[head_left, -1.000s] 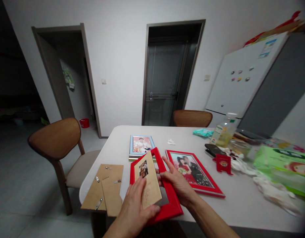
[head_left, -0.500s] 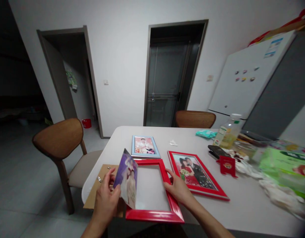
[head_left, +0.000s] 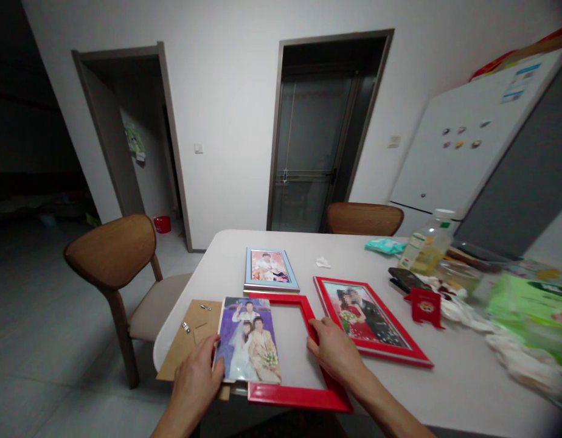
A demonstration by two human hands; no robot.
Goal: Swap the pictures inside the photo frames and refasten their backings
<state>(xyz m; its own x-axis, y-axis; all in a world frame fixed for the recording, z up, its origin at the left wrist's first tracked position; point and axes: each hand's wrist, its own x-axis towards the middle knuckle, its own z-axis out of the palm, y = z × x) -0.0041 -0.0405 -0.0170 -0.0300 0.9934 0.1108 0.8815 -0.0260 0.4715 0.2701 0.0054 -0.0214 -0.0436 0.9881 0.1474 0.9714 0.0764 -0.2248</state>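
My left hand (head_left: 196,372) pinches the left edge of a photo print (head_left: 250,344), which shows people in wedding clothes against purple. The print lies face up across the left side of a red picture frame (head_left: 299,396), covering much of that side. Through the rest of the frame's opening a pale surface shows. My right hand (head_left: 336,351) is closed round the frame's right side. Beneath and left of the print is a brown backing board (head_left: 183,347) with metal clips. A second red picture frame (head_left: 411,348) with a couple's photo lies to the right.
A blue picture frame (head_left: 294,288) lies farther back on the white table (head_left: 381,389). At the right are a bottle (head_left: 427,243), a black phone-like item (head_left: 406,280), a red card (head_left: 426,307), crumpled tissues and a green pack (head_left: 531,316). A wooden chair (head_left: 110,252) stands left.
The photo print, earlier tilted up on its edge beside the frame's opening, now lies flatter and faces up over the frame's left side. My right hand keeps its hold on the frame.
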